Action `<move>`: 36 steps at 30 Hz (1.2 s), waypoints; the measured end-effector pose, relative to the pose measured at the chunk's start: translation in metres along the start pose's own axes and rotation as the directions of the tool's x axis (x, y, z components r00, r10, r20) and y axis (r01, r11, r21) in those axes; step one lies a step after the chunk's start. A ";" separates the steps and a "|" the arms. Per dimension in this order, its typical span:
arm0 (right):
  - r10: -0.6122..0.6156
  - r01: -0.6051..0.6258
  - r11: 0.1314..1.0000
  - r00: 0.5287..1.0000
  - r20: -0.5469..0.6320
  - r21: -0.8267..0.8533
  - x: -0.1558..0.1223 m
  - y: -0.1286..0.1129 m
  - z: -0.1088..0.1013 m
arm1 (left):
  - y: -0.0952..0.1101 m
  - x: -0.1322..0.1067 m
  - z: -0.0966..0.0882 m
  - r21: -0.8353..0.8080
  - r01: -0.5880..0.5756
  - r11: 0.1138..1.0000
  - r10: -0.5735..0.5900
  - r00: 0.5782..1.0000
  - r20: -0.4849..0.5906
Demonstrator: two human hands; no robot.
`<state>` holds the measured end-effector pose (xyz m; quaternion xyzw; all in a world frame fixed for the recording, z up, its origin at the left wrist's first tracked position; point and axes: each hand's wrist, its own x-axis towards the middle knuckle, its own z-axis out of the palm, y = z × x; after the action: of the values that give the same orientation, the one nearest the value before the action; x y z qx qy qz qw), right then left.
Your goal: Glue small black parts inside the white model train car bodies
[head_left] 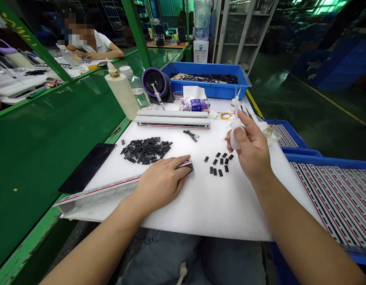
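Observation:
My left hand [160,180] is closed over the right end of a long white profile strip [96,194] with a red line along it, which lies slantwise across the near left of the white table. Part of the strip is hidden under the fingers. Raised above the table, my right hand [254,148] grips a small white squeeze bottle [235,138], its thin nozzle pointing up. Between the hands lie several small black rectangular pieces [220,173], spread apart. Beyond my left hand is a heap of similar black pieces [147,149].
More white strips [173,121] lie farther back, near a tissue pack [195,105], a syringe [158,97] and a cream bottle [122,95]. A blue bin [206,90] stands behind. Trays of strips [337,198] are at right; a dark phone-like slab [88,168] lies left. A person [102,43] sits across.

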<state>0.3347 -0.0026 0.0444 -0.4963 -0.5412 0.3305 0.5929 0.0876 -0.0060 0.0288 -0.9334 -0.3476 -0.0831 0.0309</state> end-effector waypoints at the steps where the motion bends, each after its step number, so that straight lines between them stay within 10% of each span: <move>1: 0.033 -0.033 0.999 0.999 0.014 0.039 -0.002 -0.003 0.001 | 0.000 0.000 0.000 0.001 0.000 1.000 0.000 1.000 0.000; 7: 0.163 -0.207 0.948 0.968 0.190 0.241 -0.008 -0.014 -0.006 | 0.002 0.000 0.001 0.003 -0.005 1.000 0.005 1.000 0.008; 16: 0.154 -0.210 0.838 0.976 0.153 0.504 -0.011 -0.006 0.010 | 0.004 -0.001 0.003 0.006 0.038 0.999 -0.038 0.999 0.005; 21: -0.137 0.129 0.978 0.990 0.038 0.161 -0.029 0.002 0.024 | 0.006 -0.001 0.003 0.021 0.060 0.998 -0.060 0.998 -0.002; 26: -0.470 0.488 0.857 0.872 0.137 -0.167 -0.036 0.004 0.028 | 0.008 -0.001 0.002 0.025 0.059 0.998 -0.059 0.998 0.025; 36: -0.531 0.566 0.765 0.825 0.196 -0.307 -0.034 0.007 0.035 | 0.009 0.000 0.004 0.036 0.055 0.998 -0.056 0.998 0.030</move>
<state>0.2949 -0.0236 0.0241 -0.3974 -0.7407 0.0643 0.5379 0.0942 -0.0120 0.0251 -0.9240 -0.3750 -0.0635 0.0397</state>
